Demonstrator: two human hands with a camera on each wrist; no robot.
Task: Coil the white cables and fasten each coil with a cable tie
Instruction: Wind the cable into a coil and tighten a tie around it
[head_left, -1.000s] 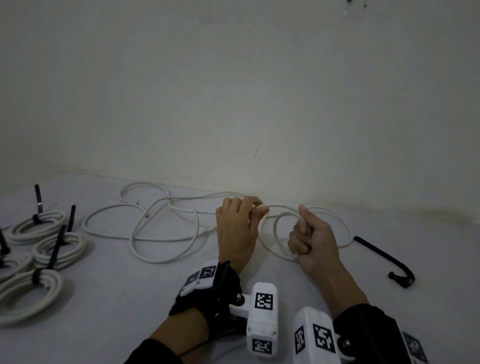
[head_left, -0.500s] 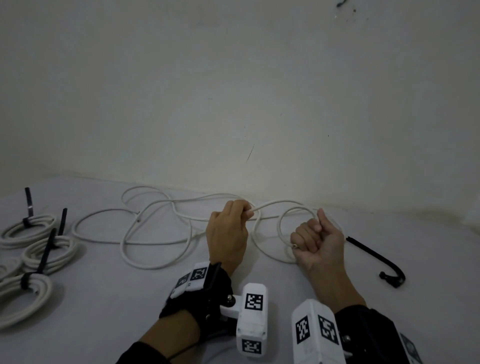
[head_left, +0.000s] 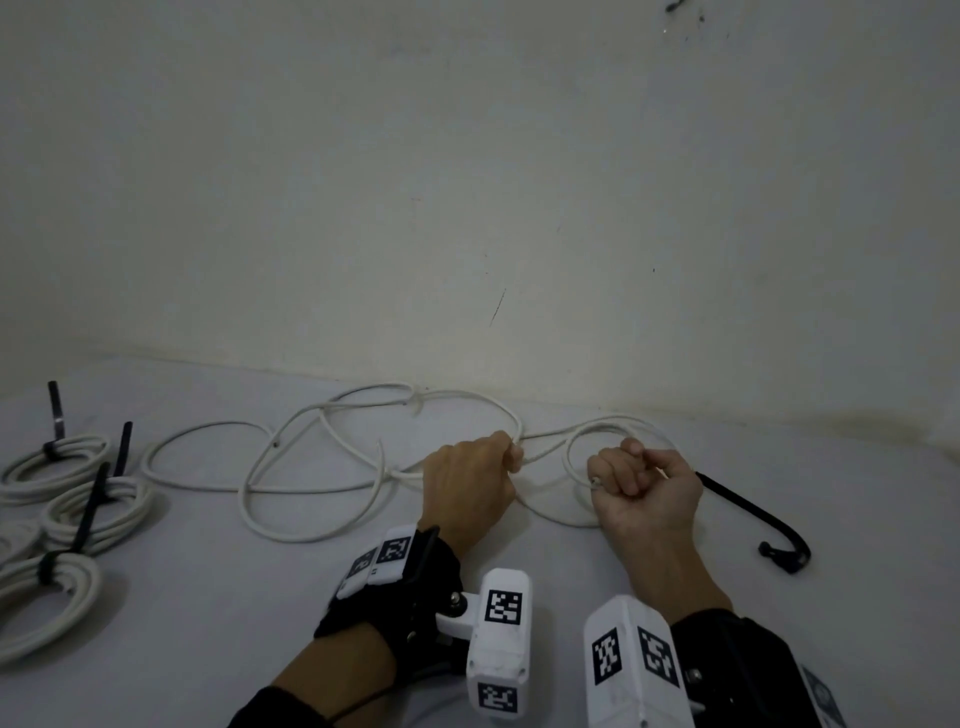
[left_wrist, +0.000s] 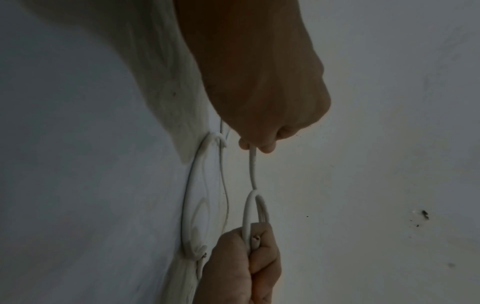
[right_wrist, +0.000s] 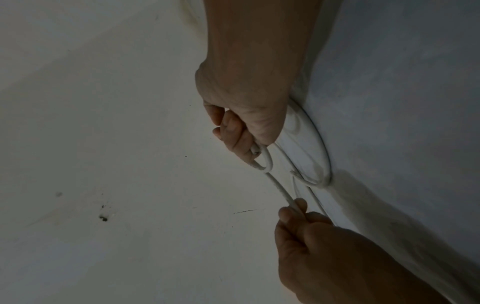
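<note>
Two hands hold one white cable (head_left: 311, 530) above the pale surface (head_left: 208, 649). Your right hand (head_left: 644, 488) is curled into a fist around a small loop of it, with the cut end (left_wrist: 255, 238) poking out beside your knuckles. Your left hand (head_left: 467, 483), just to the left of that fist, pinches the cable between thumb and fingertips (left_wrist: 267, 147), and a short stretch runs between the two hands. Compared with a second ago, your hands sit a little farther apart and the loop in your right fist looks smaller and tighter. Left of your left hand, the loose remainder sprawls in wide loops toward the wall (head_left: 467, 182). Farther left lie four finished coils (head_left: 98, 509), each bound with a black tie. Right of your right hand, one black cable tie (head_left: 748, 514) lies unused.
</note>
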